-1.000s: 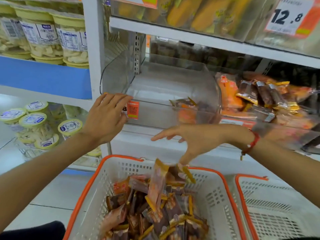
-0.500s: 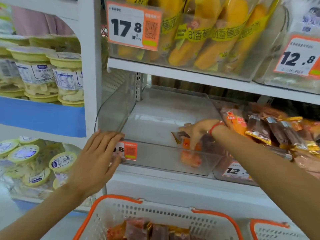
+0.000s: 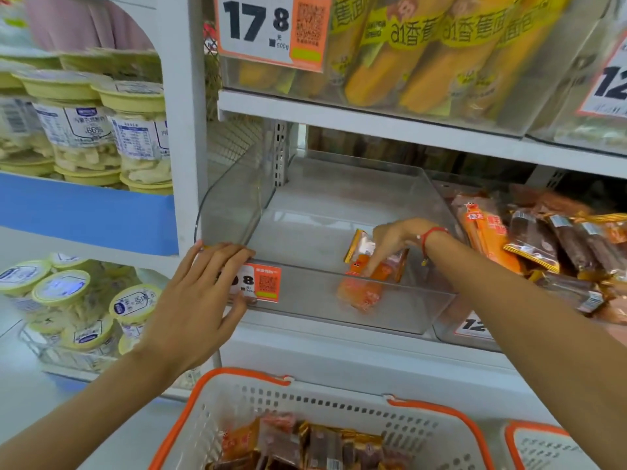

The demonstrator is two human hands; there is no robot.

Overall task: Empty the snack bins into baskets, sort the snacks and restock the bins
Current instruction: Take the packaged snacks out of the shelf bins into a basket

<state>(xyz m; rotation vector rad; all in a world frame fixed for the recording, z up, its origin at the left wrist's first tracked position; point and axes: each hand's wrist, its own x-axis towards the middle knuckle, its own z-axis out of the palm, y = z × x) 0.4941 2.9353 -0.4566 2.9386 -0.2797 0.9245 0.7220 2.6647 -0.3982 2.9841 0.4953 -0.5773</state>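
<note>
Nearly done: your left hand (image 3: 200,293), fingers flat, steadies the clear bin (image 3: 237,212) while your right hand (image 3: 393,242) pinches its last snack packets (image 3: 369,262), bound for the basket (image 3: 210,401) below.

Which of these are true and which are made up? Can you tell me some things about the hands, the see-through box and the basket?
1. The right hand is reaching inside the clear bin. True.
2. The clear bin is packed full of snacks. False: only a few orange snack packets lie near its front right corner.
3. The left hand rests on the bin's front left edge, partly covering the price tag. True.
4. The basket below is empty. False: it holds wrapped snacks.
5. The bin to the right holds snacks. True.
</note>
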